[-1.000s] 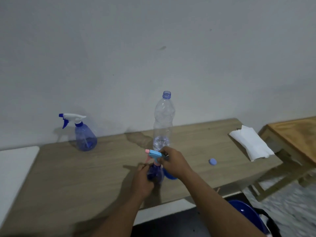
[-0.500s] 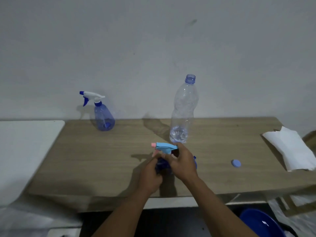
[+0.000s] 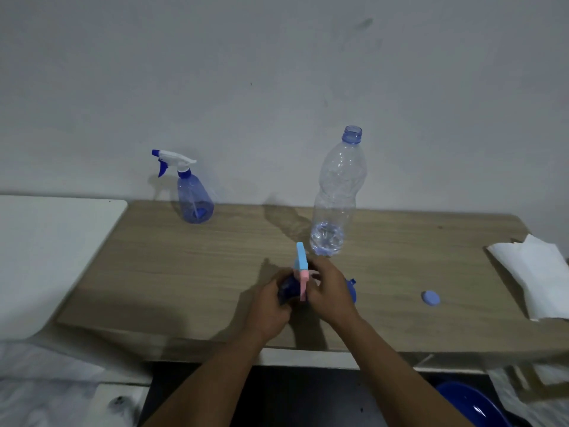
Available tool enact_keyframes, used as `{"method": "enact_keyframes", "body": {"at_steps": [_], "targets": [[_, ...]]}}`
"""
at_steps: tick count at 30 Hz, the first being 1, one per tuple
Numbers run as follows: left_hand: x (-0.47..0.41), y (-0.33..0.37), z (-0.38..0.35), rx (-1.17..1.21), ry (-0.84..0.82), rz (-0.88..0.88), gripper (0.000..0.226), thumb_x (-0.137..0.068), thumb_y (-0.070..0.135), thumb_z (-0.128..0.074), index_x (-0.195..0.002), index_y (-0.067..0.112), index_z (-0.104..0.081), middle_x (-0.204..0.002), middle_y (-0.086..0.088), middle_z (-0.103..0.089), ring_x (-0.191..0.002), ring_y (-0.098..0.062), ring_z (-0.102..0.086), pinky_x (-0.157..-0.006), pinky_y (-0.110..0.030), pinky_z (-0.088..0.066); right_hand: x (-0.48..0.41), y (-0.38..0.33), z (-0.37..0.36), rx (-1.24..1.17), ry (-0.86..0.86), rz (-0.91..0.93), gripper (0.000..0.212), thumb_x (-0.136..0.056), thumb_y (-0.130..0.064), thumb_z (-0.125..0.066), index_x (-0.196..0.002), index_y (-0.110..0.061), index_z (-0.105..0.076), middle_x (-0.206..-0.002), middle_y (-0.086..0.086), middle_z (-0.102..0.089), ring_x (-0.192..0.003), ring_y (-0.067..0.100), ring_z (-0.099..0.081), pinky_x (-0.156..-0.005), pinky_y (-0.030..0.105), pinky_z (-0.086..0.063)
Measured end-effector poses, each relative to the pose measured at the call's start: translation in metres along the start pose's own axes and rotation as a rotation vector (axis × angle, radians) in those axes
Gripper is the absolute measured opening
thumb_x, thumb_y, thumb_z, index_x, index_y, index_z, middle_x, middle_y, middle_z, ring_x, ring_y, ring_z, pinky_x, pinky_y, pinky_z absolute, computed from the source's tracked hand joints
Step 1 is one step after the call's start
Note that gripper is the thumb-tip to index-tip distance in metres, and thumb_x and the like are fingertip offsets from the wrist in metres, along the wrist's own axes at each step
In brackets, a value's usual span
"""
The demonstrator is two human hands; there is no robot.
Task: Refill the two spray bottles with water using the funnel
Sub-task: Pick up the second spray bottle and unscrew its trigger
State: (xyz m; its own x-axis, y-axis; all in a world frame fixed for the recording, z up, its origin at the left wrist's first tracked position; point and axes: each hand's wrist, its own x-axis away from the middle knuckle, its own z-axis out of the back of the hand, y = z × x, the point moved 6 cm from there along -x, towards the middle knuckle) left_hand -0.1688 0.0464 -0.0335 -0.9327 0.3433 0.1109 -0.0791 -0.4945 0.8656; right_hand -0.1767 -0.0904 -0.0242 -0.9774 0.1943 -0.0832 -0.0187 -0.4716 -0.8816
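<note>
While the left hand [image 3: 270, 306] is gripping the spray bottle [image 3: 288, 291] at lower centre, the right hand [image 3: 331, 289] is pinching its sprayer head [image 3: 301, 261]. Light, slippery plastic is likely wanting a firm hold at body and collar.

The tabletop [image 3: 184, 272] showed a pale brown wood grain under a plain grey-white wall [image 3: 277, 87], with a white surface [image 3: 46, 241] to its left and a white paper towel [image 3: 529, 272] on its right end. The far spray bottle [image 3: 194, 201] had a translucent blue body, a white top, and a dark blue nozzle, trigger and collar, while the near spray bottle [image 3: 286, 292] was dark blue with a light blue trigger head [image 3: 301, 260] and pink parts. The water bottle [image 3: 337, 195] was clear with a blue-tinted neck, the loose cap [image 3: 430, 298] pale blue, the funnel [image 3: 352, 292] blue and the basin [image 3: 471, 405] deep blue.
</note>
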Motion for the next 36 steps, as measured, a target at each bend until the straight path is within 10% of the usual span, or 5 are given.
{"method": "enact_keyframes", "body": {"at_steps": [6,10,15,29,36], "targets": [[0.001,-0.001,-0.002,0.015,0.009,0.035,0.044,-0.082,-0.007,-0.061,-0.122,0.013,-0.066,-0.095,0.011,-0.069,-0.087,0.013,-0.063,-0.07,0.0,-0.041,-0.006,0.005,0.005,-0.02,0.005,-0.078,0.021,-0.087,-0.021,-0.076,-0.099,-0.026,-0.059,-0.096,-0.017,-0.067,-0.092,-0.005,-0.064,-0.072,0.005,-0.045],[0.002,0.006,0.001,0.014,0.04,0.008,0.053,-0.081,-0.003,-0.066,-0.126,0.024,-0.06,-0.106,0.019,-0.063,-0.097,0.01,-0.061,-0.077,0.004,-0.037,0.002,-0.001,0.003,0.012,-0.021,0.014,0.027,-0.095,-0.028,-0.066,-0.121,-0.023,-0.064,-0.111,-0.014,-0.067,-0.101,-0.005,-0.061,-0.081,0.016,-0.05],[0.003,0.007,0.002,-0.073,0.042,0.015,0.045,-0.082,-0.005,-0.06,-0.12,0.018,-0.065,-0.091,0.011,-0.063,-0.074,0.003,-0.054,-0.063,0.003,-0.036,0.0,-0.001,0.005,-0.039,0.009,-0.055,0.034,-0.088,-0.022,-0.075,-0.116,-0.028,-0.055,-0.096,-0.024,-0.061,-0.088,-0.015,-0.06,-0.069,0.003,-0.046],[0.006,0.011,0.002,-0.069,0.048,0.004,0.046,-0.087,0.011,-0.07,-0.13,0.023,-0.06,-0.099,0.013,-0.063,-0.074,0.013,-0.055,-0.066,0.005,-0.035,0.014,-0.008,0.005,-0.147,0.002,0.049,0.052,-0.087,-0.019,-0.06,-0.136,-0.025,-0.045,-0.118,-0.002,-0.066,-0.105,0.01,-0.066,-0.088,0.028,-0.056],[0.007,0.011,0.002,-0.066,0.058,0.032,0.044,-0.087,0.009,-0.069,-0.129,0.02,-0.06,-0.096,0.013,-0.061,-0.074,0.01,-0.058,-0.065,0.004,-0.036,0.009,-0.003,0.01,-0.036,-0.041,0.015,0.041,-0.091,-0.009,-0.064,-0.128,-0.026,-0.057,-0.103,-0.027,-0.065,-0.094,-0.014,-0.061,-0.076,0.008,-0.049]]}}
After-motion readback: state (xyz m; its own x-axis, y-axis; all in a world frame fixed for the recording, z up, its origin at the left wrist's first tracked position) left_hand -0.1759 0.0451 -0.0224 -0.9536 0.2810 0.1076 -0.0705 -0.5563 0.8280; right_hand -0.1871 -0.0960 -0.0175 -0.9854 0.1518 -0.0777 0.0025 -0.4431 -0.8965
